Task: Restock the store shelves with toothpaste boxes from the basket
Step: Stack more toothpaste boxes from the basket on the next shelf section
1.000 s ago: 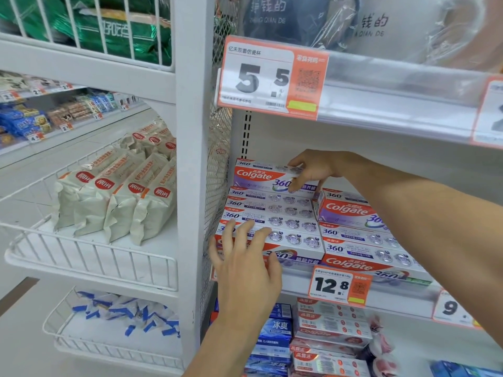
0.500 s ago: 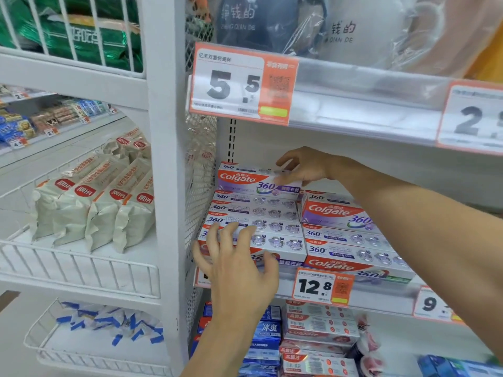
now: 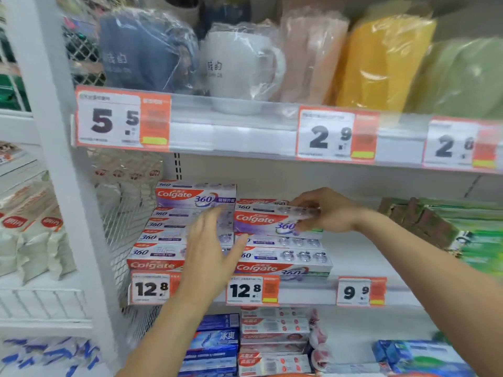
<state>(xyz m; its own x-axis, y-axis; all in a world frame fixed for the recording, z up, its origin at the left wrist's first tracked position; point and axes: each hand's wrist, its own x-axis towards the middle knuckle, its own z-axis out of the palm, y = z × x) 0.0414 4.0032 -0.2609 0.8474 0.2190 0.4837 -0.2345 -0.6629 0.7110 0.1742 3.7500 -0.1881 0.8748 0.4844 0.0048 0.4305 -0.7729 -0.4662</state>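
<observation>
— Pinching what, that right hand [image 3: 328,210]?
— Thumb and fingers pinch the right end of the top Colgate box [image 3: 268,220] on the right stack.
— And the left hand [image 3: 211,244]?
— Fingers straight and spread, in front of the left stack [image 3: 168,227], holding nothing. Whether it touches, blur hides.
— Below?
— Price tags [image 3: 245,291] reading 12.8 on the shelf edge [image 3: 304,291].

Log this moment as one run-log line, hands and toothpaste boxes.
right hand: grips top right-stack box | left hand: open, before left stack | basket: unseen
</observation>
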